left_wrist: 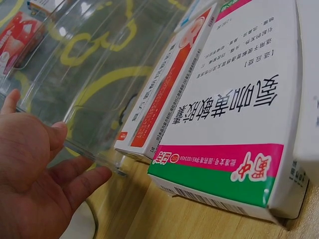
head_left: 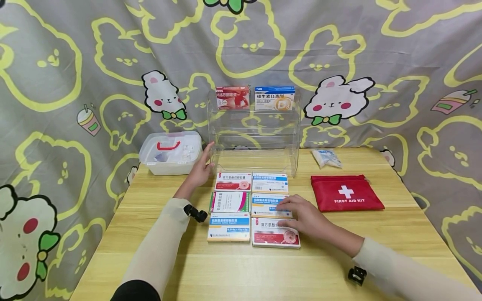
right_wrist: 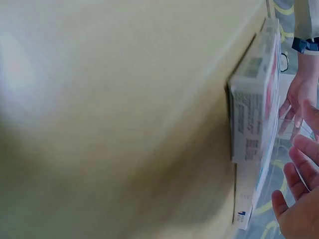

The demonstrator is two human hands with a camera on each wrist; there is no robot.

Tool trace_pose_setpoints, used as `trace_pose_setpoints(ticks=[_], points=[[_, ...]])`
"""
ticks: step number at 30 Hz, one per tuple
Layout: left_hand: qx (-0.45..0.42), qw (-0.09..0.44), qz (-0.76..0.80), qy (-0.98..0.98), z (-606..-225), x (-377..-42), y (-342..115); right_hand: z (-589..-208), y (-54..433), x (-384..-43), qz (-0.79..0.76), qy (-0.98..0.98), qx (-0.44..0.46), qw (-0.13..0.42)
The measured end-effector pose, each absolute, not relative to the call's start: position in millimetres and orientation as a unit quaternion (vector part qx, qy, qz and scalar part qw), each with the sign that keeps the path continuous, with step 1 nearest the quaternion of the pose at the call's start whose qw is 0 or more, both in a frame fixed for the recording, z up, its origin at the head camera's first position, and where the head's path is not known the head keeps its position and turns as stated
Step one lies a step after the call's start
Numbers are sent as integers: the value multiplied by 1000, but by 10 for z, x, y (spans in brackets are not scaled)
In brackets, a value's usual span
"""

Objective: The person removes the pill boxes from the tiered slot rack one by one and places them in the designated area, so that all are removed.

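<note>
My left hand [head_left: 198, 172] is at the lower left side of a clear tiered display rack [head_left: 295, 156], fingers extended along its edge; whether they touch is hard to tell. Over the right column of medicine boxes hovers my right hand [head_left: 306, 215], fingers spread and holding nothing. Beneath it are a blue-and-white box [head_left: 265, 205] and a red-and-white box [head_left: 269, 238]. The left column has another red-and-white box [head_left: 229, 180], a green-and-magenta edged box [left_wrist: 224, 99] and a blue-and-white box [head_left: 229, 234]. A further blue-and-white box [head_left: 270, 184] lies nearest the rack at right.
The rack's top tier holds a red box [head_left: 232, 98] and a blue vitamin D box [head_left: 274, 99]. Left of it sits a lidded plastic case [head_left: 171, 165] with a red handle. A red first aid pouch [head_left: 346, 200] and a small plastic packet [head_left: 326, 159] lie right.
</note>
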State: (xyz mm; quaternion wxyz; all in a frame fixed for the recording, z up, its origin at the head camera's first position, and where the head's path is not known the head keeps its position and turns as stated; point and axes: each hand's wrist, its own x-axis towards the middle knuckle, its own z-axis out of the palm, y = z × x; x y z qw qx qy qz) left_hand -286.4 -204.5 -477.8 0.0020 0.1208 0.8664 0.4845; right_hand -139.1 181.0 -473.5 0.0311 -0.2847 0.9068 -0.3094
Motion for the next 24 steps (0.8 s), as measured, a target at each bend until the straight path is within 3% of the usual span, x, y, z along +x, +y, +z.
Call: trace_pose_setpoints(ticks=[24], points=[[120, 2, 484, 867, -4773, -2854, -2044, -3819, 1492, -2428, -327, 899, -287, -49]])
